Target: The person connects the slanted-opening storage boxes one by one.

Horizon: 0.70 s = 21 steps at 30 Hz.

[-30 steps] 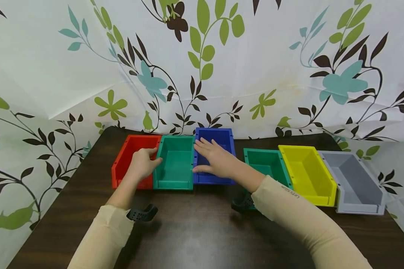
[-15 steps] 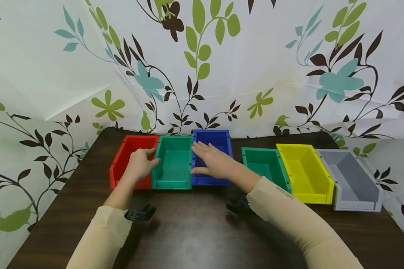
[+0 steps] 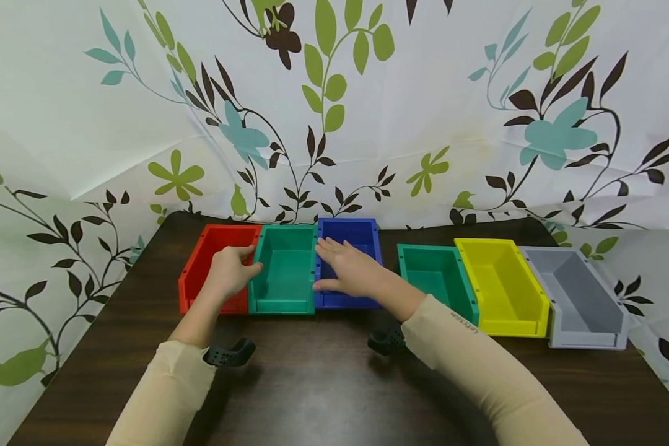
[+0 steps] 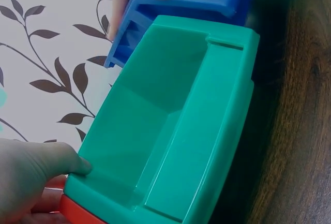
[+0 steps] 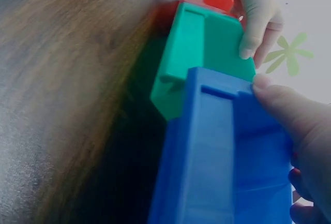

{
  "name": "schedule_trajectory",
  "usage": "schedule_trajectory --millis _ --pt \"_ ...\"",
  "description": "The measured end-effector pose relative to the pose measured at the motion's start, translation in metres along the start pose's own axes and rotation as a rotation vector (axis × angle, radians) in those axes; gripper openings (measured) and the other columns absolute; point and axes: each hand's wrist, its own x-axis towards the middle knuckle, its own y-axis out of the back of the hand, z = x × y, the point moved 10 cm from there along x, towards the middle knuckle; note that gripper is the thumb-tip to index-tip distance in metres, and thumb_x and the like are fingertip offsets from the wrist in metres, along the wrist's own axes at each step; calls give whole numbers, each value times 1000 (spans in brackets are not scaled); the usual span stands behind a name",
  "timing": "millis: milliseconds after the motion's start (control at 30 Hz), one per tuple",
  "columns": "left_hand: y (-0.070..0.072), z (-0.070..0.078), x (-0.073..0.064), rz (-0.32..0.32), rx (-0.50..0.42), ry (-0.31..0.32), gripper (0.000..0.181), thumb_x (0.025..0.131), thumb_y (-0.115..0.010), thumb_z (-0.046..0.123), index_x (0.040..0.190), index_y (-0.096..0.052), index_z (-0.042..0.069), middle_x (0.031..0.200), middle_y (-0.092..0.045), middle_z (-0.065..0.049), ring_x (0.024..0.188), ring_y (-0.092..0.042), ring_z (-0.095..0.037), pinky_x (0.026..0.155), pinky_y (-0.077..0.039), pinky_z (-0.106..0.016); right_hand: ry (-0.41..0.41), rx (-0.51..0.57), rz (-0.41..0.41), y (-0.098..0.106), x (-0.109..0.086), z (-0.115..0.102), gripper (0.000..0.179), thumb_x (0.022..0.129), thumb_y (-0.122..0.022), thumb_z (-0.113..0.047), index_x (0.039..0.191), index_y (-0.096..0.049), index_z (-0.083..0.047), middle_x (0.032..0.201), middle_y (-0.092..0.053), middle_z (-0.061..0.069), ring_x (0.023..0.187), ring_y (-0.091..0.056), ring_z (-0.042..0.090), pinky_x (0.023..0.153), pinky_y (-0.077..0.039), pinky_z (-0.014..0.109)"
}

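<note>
In the head view, three bins stand side by side: a red bin [image 3: 192, 266], a green bin [image 3: 281, 272] and a blue bin [image 3: 351, 229]. My left hand [image 3: 231, 269] reaches over the red bin. Its thumb lies on the green bin's rim in the left wrist view, with the fingers on the red side, pinching the joined walls. My right hand [image 3: 354, 269] is at the blue bin's left wall, where its thumb presses the rim corner in the right wrist view. The right fingers spread toward the back of that wall. The bin insides in view hold nothing.
To the right stand a smaller-looking green bin [image 3: 435, 272], a yellow bin [image 3: 502, 285] and a grey bin [image 3: 582, 297], slightly angled. All are on a dark wood table [image 3: 312, 390]. A leaf-patterned cloth [image 3: 457, 118] hangs behind it. Black wrist straps show below both hands.
The blue bin's back edge has come down toward the red and green bins' level, with my right hand on it. My left hand keeps its place; the whole head view shifts slightly.
</note>
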Motion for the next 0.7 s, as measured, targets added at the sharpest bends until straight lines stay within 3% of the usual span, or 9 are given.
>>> schedule_trajectory --millis 233,700 --pt "-3 -2 1 -7 0 -5 55 89 -62 18 137 -45 -5 135 -49 -27 95 -56 -31 64 -53 -30 -31 22 -22 -12 -1 5 82 89 -55 -53 149 -26 -5 157 -20 10 146 -17 23 116 -18 47" --pt "0 -3 3 -30 -21 12 56 90 -61 18 138 -42 -4 139 -46 -26 110 -54 -38 77 -57 -39 -67 -1 -25 -20 2 9 81 89 -55 -54 149 -26 -8 158 -19 7 145 -21 21 116 -21 49"
